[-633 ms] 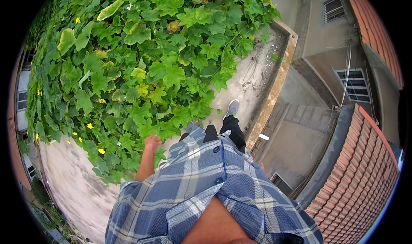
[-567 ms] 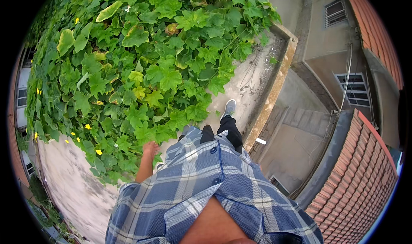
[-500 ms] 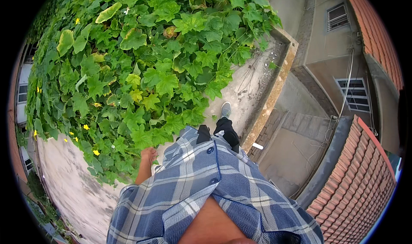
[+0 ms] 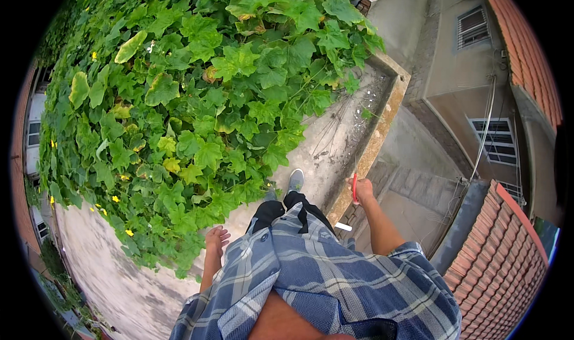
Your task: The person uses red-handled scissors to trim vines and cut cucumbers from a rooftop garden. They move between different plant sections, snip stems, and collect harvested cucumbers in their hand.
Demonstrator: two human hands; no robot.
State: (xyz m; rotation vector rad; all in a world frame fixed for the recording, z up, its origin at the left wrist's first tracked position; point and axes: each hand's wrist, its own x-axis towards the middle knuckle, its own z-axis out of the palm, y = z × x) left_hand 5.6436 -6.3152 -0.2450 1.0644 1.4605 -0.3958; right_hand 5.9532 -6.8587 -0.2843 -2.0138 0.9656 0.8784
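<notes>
My right hand (image 4: pixel 362 190) is closed round the red handle of the scissors (image 4: pixel 355 187), at right over or just beside the ledge (image 4: pixel 381 126); the slim blade end points far, presumably to keep it clear of my body. Whether the blades are parted I cannot tell. My left hand (image 4: pixel 216 237), fingers loosely spread and apparently empty, hangs at the near edge of the vines (image 4: pixel 209 131), its slackness suggesting no load. My shoe (image 4: pixel 296 179) rests on the floor (image 4: pixel 315 155) between vines and ledge, probably to spare the leaves.
</notes>
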